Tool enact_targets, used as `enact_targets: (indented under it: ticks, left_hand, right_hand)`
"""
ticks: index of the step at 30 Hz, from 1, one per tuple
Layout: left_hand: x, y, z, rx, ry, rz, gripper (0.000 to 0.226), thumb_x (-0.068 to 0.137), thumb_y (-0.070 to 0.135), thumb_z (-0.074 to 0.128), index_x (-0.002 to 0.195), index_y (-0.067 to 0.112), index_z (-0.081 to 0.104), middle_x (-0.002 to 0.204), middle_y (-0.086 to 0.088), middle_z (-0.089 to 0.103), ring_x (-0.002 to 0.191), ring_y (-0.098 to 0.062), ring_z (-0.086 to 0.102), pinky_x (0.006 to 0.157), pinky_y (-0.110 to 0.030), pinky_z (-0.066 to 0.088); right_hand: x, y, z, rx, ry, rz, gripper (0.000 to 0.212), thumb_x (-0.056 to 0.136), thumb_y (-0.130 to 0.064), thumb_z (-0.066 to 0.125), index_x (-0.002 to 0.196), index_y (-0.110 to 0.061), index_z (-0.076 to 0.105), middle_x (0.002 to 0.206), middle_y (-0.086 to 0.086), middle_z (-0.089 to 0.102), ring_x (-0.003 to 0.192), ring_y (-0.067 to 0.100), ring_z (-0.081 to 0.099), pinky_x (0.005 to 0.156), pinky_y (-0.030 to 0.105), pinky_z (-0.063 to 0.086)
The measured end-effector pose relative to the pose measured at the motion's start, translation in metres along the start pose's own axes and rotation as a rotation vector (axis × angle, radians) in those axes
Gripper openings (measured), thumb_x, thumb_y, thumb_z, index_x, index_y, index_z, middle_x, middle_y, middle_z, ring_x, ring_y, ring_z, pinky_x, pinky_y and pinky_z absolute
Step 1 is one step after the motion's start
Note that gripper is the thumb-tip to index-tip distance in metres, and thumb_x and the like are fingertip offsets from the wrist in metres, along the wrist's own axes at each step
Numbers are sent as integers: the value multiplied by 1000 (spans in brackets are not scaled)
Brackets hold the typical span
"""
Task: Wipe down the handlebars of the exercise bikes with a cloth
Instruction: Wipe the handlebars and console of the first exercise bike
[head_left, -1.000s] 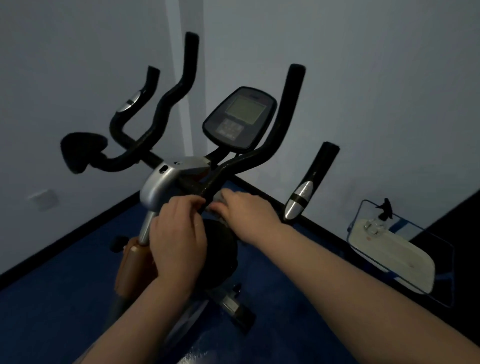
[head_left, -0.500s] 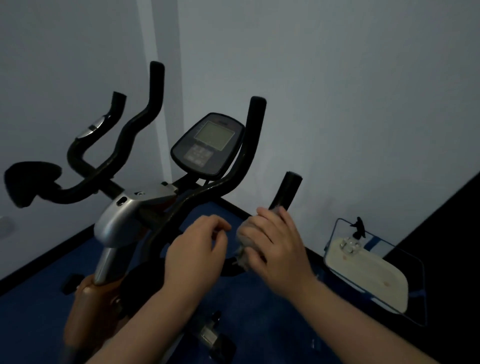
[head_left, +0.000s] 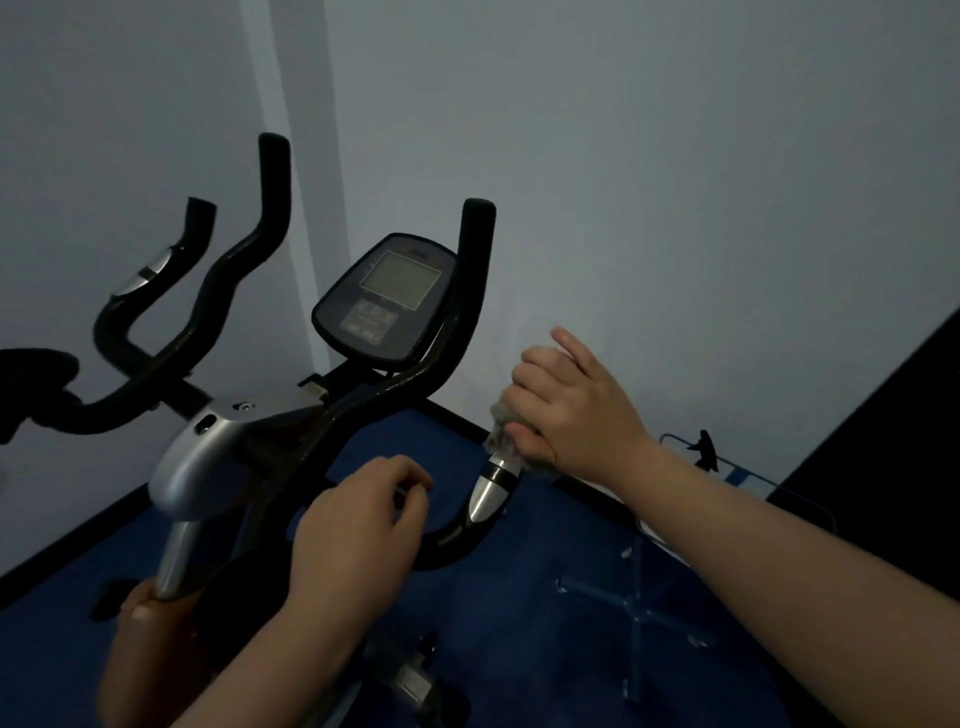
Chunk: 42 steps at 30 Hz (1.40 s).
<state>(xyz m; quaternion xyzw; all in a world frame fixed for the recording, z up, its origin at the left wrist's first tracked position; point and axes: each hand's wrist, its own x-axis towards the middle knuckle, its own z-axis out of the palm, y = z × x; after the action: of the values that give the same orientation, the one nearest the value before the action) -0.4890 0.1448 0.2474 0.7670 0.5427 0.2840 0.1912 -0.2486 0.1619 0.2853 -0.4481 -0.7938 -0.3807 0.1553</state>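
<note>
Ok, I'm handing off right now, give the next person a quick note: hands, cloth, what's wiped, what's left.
Right hand: grips the grey cloth wrapped round the upper end of the right short grip, just above its silver sensor band.
Left hand: fingers loosely curled, holding nothing, hovering by the lower bend of the bars.
Bike: console in the middle, tall right bar and left bars standing free of both hands.
Done: cannot tell from this view which bars are already wiped.
Left: finish this grip down over the band, then any bars not yet wiped.
</note>
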Motion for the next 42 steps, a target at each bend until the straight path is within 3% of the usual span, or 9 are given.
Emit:
enact_targets:
  ticks: [5,10,16,23,25,28,32,37,42]
  left_hand:
    - [0,-1,2,-8,-5,-7,9,87,36,51,85,39,59,80,22,60,65,1,57,57,-20,42]
    - [0,-2,2,27,6,2,9,86,36,50,83,38,59,76,21,59,64,2,55,55,-16,36]
    - [2,1,3,65,27,5,11,86,36,50,82,37,60,74,22,59,62,2,54,54,-16,35]
    - [0,3,2,-51,52,-42,11,87,32,52,89,37,61,82,20,63,68,4,56,58,-19,40]
    - [-1,1,0,-154,96,-54,15,88,27,52,93,38,61,86,18,64,71,2,58,62,-24,44]
    - [-6,0,-3,-350,245,-29,21,89,16,52,96,33,62,88,14,62,78,-2,60,66,-22,47]
    - [-23,-22,-16,-113,409,87,20,90,14,49,101,26,60,96,14,59,81,-3,55,67,-27,47]
    - [-41,-60,-22,6,575,-184,17,90,14,51,103,17,62,101,7,56,94,-19,55,76,-40,46]
    - [-44,-58,-19,-65,610,-250,18,91,20,46,100,17,61,94,10,51,88,-17,55,73,-39,47]
  right_hand:
    - [11,4,6,229,53,286,27,89,-33,54,84,-9,65,85,5,62,80,24,59,57,32,49]
    - [22,-35,10,737,361,1189,35,96,-41,44,112,-13,58,102,2,63,93,15,60,81,39,54]
    - [13,-108,9,920,426,1502,48,98,-37,38,144,-27,28,140,-2,46,122,6,47,89,2,35]
    - [19,-99,4,904,385,1362,57,100,-36,32,150,-33,4,157,-5,18,138,3,27,99,2,26]
    - [0,-137,-2,764,212,1178,54,101,-40,23,150,-37,0,161,-8,2,146,8,8,116,22,14]
    - [-27,-144,-8,483,-41,738,47,99,-37,31,143,-21,39,153,2,32,146,20,15,119,41,-1]
    - [-36,-97,-22,390,-214,246,39,93,-40,45,121,-17,59,125,1,59,132,21,41,116,47,16]
    - [11,-142,-18,317,-489,191,33,94,-44,43,95,-14,56,85,5,62,77,24,60,79,37,41]
    - [54,-143,-1,503,-667,120,31,102,-35,31,117,-11,43,111,12,57,92,33,58,61,34,36]
